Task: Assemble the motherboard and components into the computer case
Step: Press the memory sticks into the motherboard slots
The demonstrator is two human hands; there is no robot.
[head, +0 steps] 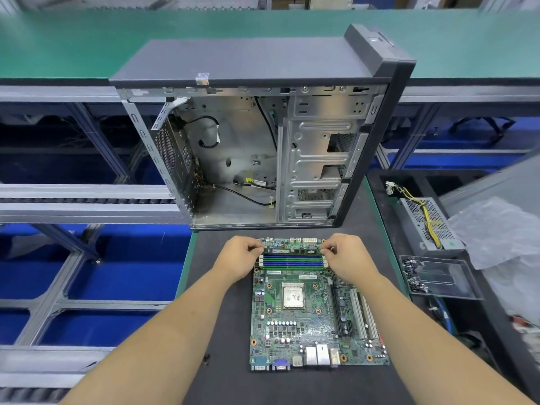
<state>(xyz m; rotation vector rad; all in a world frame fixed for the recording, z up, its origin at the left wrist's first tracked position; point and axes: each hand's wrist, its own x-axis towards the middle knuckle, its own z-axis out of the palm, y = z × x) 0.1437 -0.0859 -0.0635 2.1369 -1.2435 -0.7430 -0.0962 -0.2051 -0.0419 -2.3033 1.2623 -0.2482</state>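
Your motherboard lies flat on the dark mat, near its front edge, chip side up, port row toward you. The computer case stands open just behind it at the mat's far edge, side panel off, nothing mounted inside but loose cables.

Step in hand: seating a memory stick. It sits in the rearmost of the blue and green slots near the board's far edge. Your left hand pinches the stick's left end, fingers curled onto it; your right hand does the same at the right end. Whether the end latches have clicked, you can't tell from here; too small.

So the task looks early: board not yet in the case, processor socket bare with no cooler over it.

Next move probably calls for even downward pressure at both ends, stick kept upright in the slot, until both latches close. Push lopsided and one end may ride up. The board sits flat on the mat, so it should take the push without flexing much.

Off the mat's right edge: a power supply with yellow wires, a clear tray of screws nearer you, and crumpled plastic wrap at the far right. A green conveyor belt runs behind the case.
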